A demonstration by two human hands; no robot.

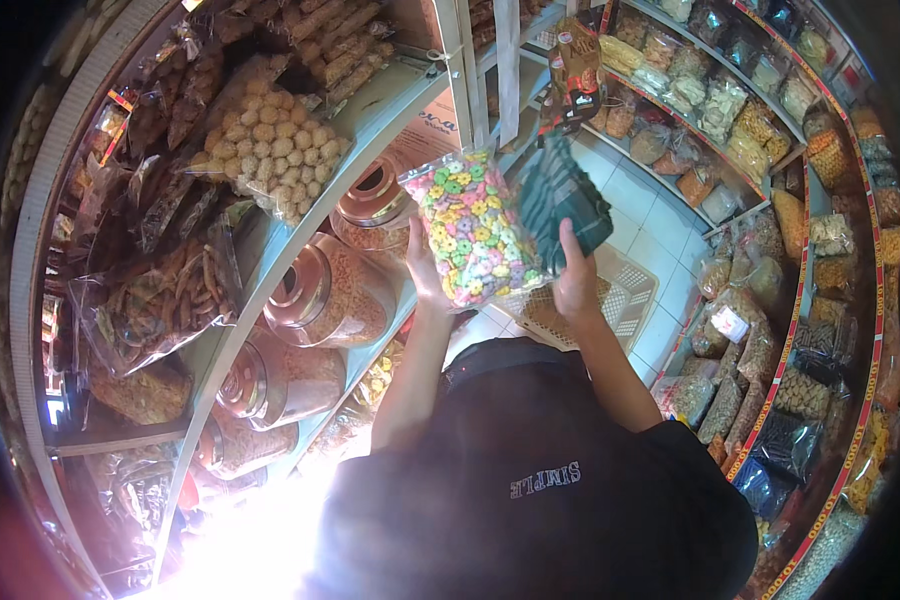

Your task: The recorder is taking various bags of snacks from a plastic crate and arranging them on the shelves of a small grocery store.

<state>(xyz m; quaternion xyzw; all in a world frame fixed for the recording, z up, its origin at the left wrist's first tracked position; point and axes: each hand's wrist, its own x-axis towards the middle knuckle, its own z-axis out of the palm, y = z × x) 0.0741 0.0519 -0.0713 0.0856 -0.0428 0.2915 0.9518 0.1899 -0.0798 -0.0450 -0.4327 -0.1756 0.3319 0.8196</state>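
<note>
A clear plastic bag of pastel flower-shaped cereal or candy [480, 225] is held up before my chest by my left hand [429, 268], which grips its left side. The pieces are pink, yellow, green and lilac. My right hand [577, 279] holds a folded dark green checked cloth [566, 206] close beside the bag's right edge. The thumb lies over the cloth, and its other fingers are mostly hidden. Below the cloth, a beige plastic basket [641, 289] with perforated sides stands on the tiled floor.
To the left, a shelf edge [270, 281] curves past large clear jars with metal lids [319, 289]. Above them lies a bag of round tan snacks [270, 146]. Shelves of bagged snacks [720, 97] line the right. Brown printed packs [574, 71] hang beside a white post [454, 67].
</note>
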